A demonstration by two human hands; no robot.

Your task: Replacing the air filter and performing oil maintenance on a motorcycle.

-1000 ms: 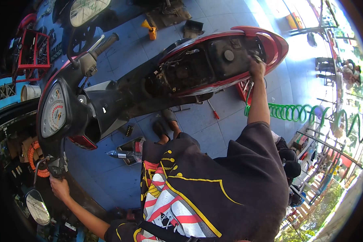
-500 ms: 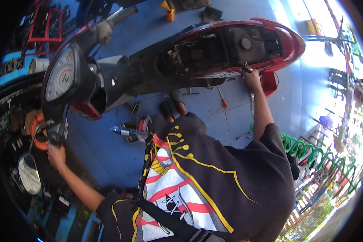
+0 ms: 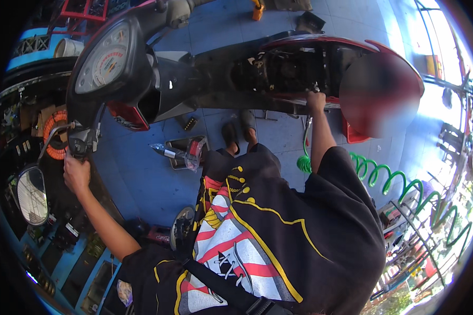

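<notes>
A red-and-black motor scooter stretches across the view, its seat area uncovered and the dark engine bay (image 3: 294, 71) exposed. At the left, my left hand (image 3: 76, 172) is closed round the handlebar grip, just below the switch housing (image 3: 81, 146). My right hand (image 3: 316, 103) is closed on a small metal-tipped air blow gun (image 3: 315, 89) at the near edge of the bay. A green air hose (image 3: 306, 137) hangs below that hand. The instrument cluster (image 3: 106, 59) faces up at the front. A blurred patch hides most of the tail.
On the blue tiled floor, a tray (image 3: 180, 163) holds a bottle and plastic wrapping beside my feet. A red bin (image 3: 353, 131) stands under the tail. Green hose coils (image 3: 389, 172) run to the right, near a tool rack. The mirror (image 3: 32, 195) juts out at the left.
My right hand has moved forward along the scooter, from beside the fuel cap to the engine bay. The view has shifted, and a blurred patch now covers the tail. My left hand stays on the grip.
</notes>
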